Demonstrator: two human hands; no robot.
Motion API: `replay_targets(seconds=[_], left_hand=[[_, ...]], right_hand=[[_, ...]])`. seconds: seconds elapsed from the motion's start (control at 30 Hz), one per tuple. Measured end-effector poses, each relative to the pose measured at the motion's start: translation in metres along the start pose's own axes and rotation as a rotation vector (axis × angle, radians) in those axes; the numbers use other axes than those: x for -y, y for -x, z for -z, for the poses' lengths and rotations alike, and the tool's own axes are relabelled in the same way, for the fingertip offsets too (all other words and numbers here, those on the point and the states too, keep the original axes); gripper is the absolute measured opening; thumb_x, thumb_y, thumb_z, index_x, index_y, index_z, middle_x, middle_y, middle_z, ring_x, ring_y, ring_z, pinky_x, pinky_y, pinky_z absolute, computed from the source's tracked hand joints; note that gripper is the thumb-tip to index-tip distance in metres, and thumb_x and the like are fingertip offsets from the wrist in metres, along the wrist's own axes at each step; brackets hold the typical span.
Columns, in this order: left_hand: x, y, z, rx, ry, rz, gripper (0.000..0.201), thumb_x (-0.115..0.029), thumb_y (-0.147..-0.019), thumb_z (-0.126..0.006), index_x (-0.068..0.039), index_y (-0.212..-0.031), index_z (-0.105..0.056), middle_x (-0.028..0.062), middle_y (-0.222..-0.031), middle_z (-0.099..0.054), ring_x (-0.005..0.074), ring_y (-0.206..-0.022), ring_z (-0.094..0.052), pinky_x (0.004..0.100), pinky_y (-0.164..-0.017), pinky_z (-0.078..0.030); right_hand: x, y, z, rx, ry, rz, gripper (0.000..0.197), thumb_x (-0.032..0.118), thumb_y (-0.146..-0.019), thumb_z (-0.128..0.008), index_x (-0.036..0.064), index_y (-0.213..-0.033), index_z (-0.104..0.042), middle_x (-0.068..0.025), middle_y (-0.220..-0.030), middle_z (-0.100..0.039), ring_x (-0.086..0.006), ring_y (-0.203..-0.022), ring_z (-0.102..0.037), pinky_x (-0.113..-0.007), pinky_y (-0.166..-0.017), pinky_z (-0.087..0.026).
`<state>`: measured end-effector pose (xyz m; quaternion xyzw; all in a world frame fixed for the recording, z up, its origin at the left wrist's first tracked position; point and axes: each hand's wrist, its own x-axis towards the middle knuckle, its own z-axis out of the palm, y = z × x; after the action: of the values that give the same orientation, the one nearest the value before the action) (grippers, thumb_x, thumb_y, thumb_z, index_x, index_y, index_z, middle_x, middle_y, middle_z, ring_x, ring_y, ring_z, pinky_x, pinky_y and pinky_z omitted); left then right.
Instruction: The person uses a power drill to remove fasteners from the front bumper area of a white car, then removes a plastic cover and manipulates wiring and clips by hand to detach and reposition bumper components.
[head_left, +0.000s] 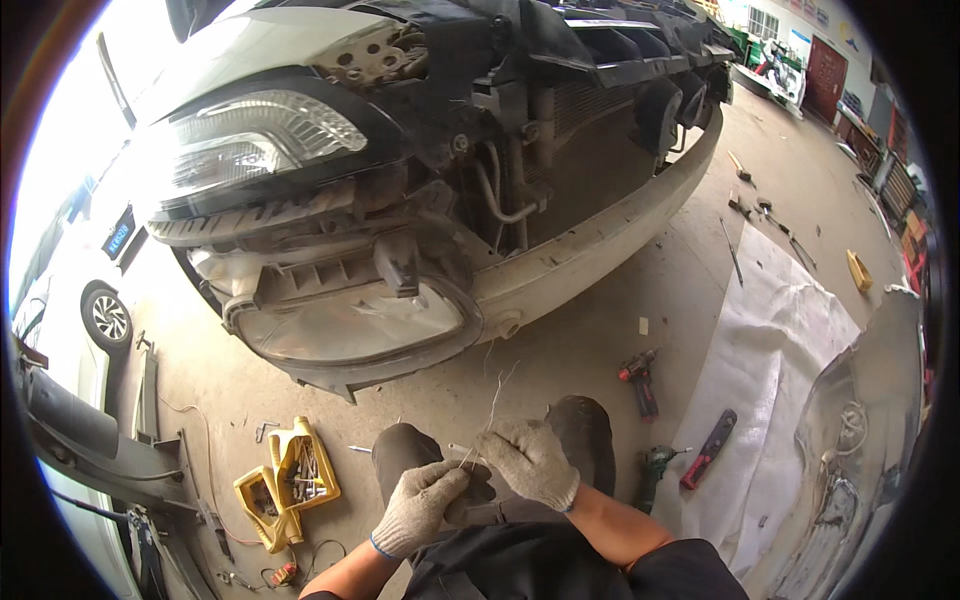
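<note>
In front of the lamp point(350, 328), left hand point(422, 505) and right hand point(530, 462), fingers nearly closed, pinch thin wire point(496, 398); small, steady moves should avoid kinks.

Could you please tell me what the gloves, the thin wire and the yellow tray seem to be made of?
Gloves: probably knitted cotton or similar yarn, matte; the surface looks fuzzy.
Thin wire: likely bare metal; it looks silvery and its kinks stand up unsupported.
Yellow tray: probably moulded plastic, fairly smooth, from its even colour and rounded edges.
</note>
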<state>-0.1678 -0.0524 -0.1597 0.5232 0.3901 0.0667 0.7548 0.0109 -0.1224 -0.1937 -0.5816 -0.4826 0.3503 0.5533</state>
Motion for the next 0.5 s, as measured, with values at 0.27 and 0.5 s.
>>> replay_targets(seconds=[0.27, 0.5], left_hand=[[-0.006, -0.002, -0.003, 0.105, 0.1, 0.063, 0.034, -0.014, -0.103, -0.048, 0.006, -0.128, -0.059, 0.0094, -0.107, -0.07, 0.0072, -0.069, -0.059, 0.0201, -0.059, -0.046], [0.003, -0.008, 0.0, 0.17, 0.053, 0.083, 0.037, -0.013, -0.103, -0.049, 0.008, -0.132, -0.056, 0.0085, -0.103, -0.067, 0.011, -0.077, -0.06, 0.0236, -0.067, -0.048]], right_hand=[[-0.013, 0.002, 0.004, -0.166, -0.068, 0.12, 0.02, 0.013, -0.096, -0.057, -0.0005, -0.086, -0.068, -0.0115, -0.068, -0.063, -0.0162, -0.06, -0.058, -0.033, -0.056, -0.047], [-0.003, -0.003, 0.002, -0.171, -0.498, -0.224, 0.022, 0.01, -0.1, -0.052, -0.004, -0.099, -0.068, -0.0085, -0.079, -0.069, -0.0133, -0.057, -0.059, -0.025, -0.055, -0.047]])
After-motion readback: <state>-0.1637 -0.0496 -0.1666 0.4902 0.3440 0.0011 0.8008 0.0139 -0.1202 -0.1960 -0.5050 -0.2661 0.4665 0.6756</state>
